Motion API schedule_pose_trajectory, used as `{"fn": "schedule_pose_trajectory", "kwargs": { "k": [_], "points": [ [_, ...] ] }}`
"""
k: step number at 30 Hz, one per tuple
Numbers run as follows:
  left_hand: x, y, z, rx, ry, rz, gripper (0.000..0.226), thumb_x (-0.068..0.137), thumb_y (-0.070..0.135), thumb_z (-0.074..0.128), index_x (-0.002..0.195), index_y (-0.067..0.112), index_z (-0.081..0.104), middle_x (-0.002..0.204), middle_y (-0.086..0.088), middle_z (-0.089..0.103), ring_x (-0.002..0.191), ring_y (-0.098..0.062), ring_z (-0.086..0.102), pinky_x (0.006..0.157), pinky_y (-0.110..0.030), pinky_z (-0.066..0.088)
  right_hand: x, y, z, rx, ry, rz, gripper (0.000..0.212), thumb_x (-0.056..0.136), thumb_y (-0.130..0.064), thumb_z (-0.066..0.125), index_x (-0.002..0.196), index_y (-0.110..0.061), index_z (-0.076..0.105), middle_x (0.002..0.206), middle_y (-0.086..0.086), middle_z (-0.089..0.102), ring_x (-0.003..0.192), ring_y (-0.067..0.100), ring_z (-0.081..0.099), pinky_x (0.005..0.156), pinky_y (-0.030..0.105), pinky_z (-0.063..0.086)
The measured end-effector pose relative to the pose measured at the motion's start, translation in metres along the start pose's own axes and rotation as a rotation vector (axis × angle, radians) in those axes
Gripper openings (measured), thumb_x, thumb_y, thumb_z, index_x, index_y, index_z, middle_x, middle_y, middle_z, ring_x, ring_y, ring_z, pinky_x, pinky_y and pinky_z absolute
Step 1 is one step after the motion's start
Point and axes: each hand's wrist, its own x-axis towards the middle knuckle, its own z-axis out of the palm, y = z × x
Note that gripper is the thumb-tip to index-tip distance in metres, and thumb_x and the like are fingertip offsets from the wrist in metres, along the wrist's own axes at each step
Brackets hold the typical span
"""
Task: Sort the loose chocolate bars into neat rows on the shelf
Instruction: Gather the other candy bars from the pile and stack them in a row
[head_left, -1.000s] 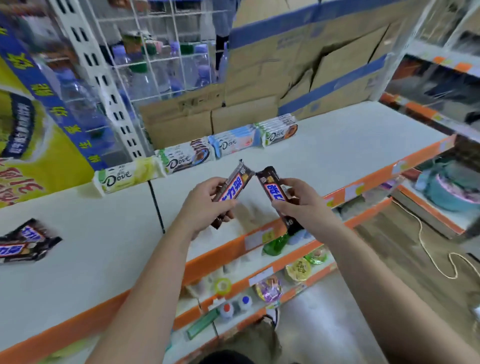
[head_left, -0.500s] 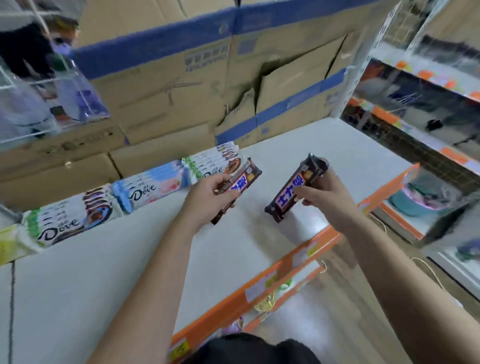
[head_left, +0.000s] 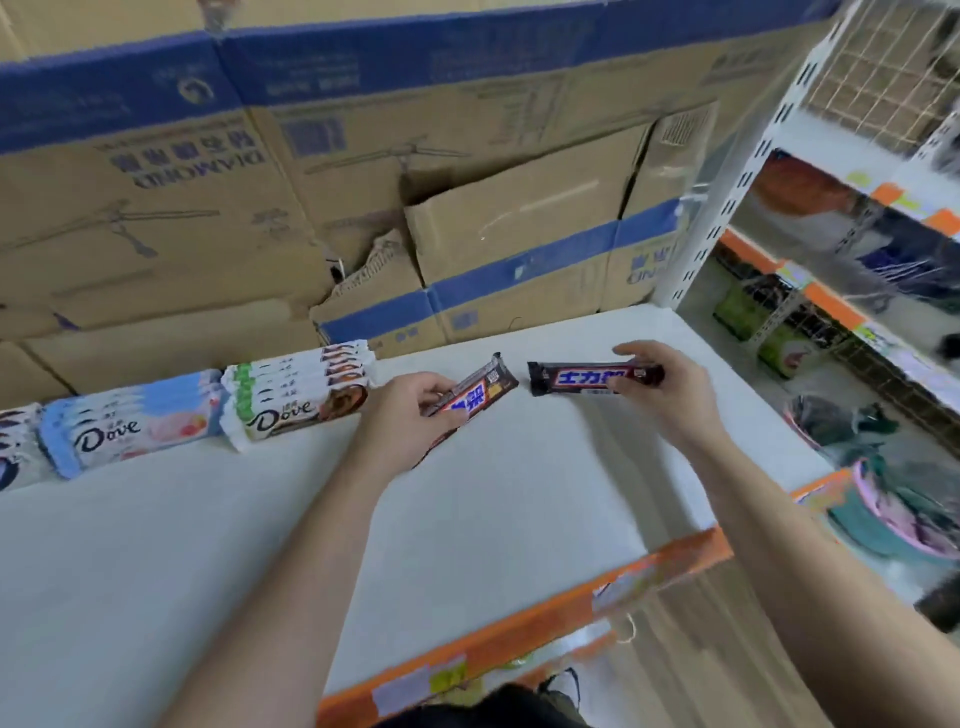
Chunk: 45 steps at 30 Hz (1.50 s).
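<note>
Mid-placing: L hand (head_left: 410, 415) clamped on tilted bar (head_left: 475, 397), R hand (head_left: 660, 389) pinching level bar (head_left: 592, 378), both low over bare shelf (head_left: 519, 509) just R of Dove stacks (head_left: 301, 395); next prob. needs setting both down squared w/ that row.

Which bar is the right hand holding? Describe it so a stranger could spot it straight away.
Start at the white shelf backed by cardboard boxes. Past the right end of the pale Dove packs lined along the back, two dark bars are held above it. The right hand holds the dark bar lying level with its blue and white label fully showing, while the left hand's bar is tilted and half covered.
</note>
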Motion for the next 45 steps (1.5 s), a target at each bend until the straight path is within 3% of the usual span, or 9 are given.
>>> {"fn": "schedule_pose_trajectory", "kwargs": {
  "k": [5, 9, 13, 19, 23, 27, 35, 39, 45],
  "points": [
    [0.010, 0.034, 0.045, 0.023, 0.070, -0.041, 0.029, 0.072, 0.023, 0.078, 0.099, 0.025, 0.071, 0.096, 0.007, 0.073, 0.084, -0.004, 0.065, 0.075, -0.024, 0.051, 0.082, 0.039, -0.034, -0.391, -0.023, -0.255, 0.018, 0.073, -0.013, 0.076, 0.090, -0.012, 0.071, 0.088, 0.009, 0.068, 0.082, 0.030, 0.060, 0.065, 0.030, 0.040],
    [0.013, 0.048, 0.069, 0.028, 0.141, -0.100, 0.028, 0.071, 0.022, 0.079, 0.097, 0.029, 0.072, 0.093, 0.007, 0.074, 0.083, -0.007, 0.066, 0.078, -0.033, 0.054, 0.129, 0.062, -0.042, -0.487, -0.051, -0.405, 0.012, 0.075, -0.010, 0.071, 0.087, -0.013, 0.070, 0.087, 0.008, 0.067, 0.077, 0.032, 0.061, 0.057, 0.029, 0.038],
    [0.013, 0.057, 0.081, 0.069, 0.172, -0.127, 0.035, 0.067, 0.015, 0.082, 0.099, 0.025, 0.072, 0.093, 0.003, 0.072, 0.083, -0.014, 0.065, 0.079, -0.033, 0.052, 0.161, 0.077, -0.036, -0.549, -0.093, -0.522, 0.015, 0.079, -0.019, 0.066, 0.091, -0.013, 0.072, 0.086, 0.013, 0.068, 0.079, 0.036, 0.059, 0.063, 0.038, 0.050],
    [0.010, 0.060, 0.077, 0.166, 0.084, -0.171, 0.058, 0.061, 0.011, 0.084, 0.113, 0.029, 0.066, 0.096, 0.005, 0.063, 0.087, -0.013, 0.061, 0.080, -0.034, 0.051, 0.173, 0.097, -0.021, -0.470, -0.069, -0.566, 0.010, 0.085, -0.015, 0.062, 0.090, -0.010, 0.070, 0.088, 0.011, 0.059, 0.082, 0.034, 0.055, 0.060, 0.038, 0.049],
    [0.007, 0.063, 0.078, 0.174, 0.104, -0.176, 0.052, 0.070, 0.010, 0.079, 0.116, 0.028, 0.065, 0.102, 0.006, 0.065, 0.092, -0.013, 0.061, 0.084, -0.030, 0.050, 0.174, 0.100, -0.020, -0.508, -0.003, -0.654, 0.020, 0.087, -0.013, 0.050, 0.089, -0.010, 0.069, 0.082, 0.008, 0.062, 0.074, 0.030, 0.045, 0.063, 0.036, 0.040],
    [0.008, 0.065, 0.085, 0.180, 0.111, -0.158, 0.042, 0.077, 0.013, 0.075, 0.115, 0.026, 0.065, 0.106, 0.006, 0.067, 0.094, -0.013, 0.062, 0.086, -0.033, 0.051, 0.174, 0.100, -0.020, -0.463, 0.049, -0.622, 0.013, 0.082, 0.000, 0.054, 0.085, -0.007, 0.064, 0.085, 0.010, 0.064, 0.076, 0.029, 0.045, 0.063, 0.037, 0.039],
    [0.044, 0.083, 0.119, 0.221, 0.161, -0.097, 0.022, 0.084, 0.022, 0.066, 0.106, 0.025, 0.066, 0.101, 0.003, 0.069, 0.090, -0.015, 0.061, 0.080, -0.037, 0.051, 0.156, 0.097, -0.033, -0.299, -0.069, -0.537, 0.026, 0.082, -0.001, 0.056, 0.105, -0.008, 0.067, 0.103, 0.009, 0.059, 0.091, 0.030, 0.058, 0.065, 0.037, 0.050],
    [0.092, 0.100, 0.147, 0.286, 0.195, 0.028, 0.022, 0.085, 0.022, 0.062, 0.106, 0.026, 0.064, 0.103, 0.001, 0.068, 0.095, -0.020, 0.058, 0.081, -0.039, 0.048, 0.126, 0.112, -0.050, -0.279, -0.219, -0.565, 0.017, 0.080, -0.003, 0.059, 0.092, -0.012, 0.068, 0.094, 0.005, 0.061, 0.085, 0.028, 0.060, 0.065, 0.036, 0.051],
    [0.142, 0.120, 0.189, 0.403, 0.328, 0.132, 0.031, 0.080, 0.025, 0.068, 0.111, 0.022, 0.067, 0.103, 0.000, 0.067, 0.100, -0.022, 0.051, 0.079, -0.036, 0.043, 0.103, 0.127, -0.054, -0.269, -0.282, -0.627, 0.019, 0.082, -0.006, 0.053, 0.094, -0.012, 0.067, 0.090, 0.004, 0.061, 0.090, 0.026, 0.054, 0.081, 0.024, 0.037]
  ]
}}
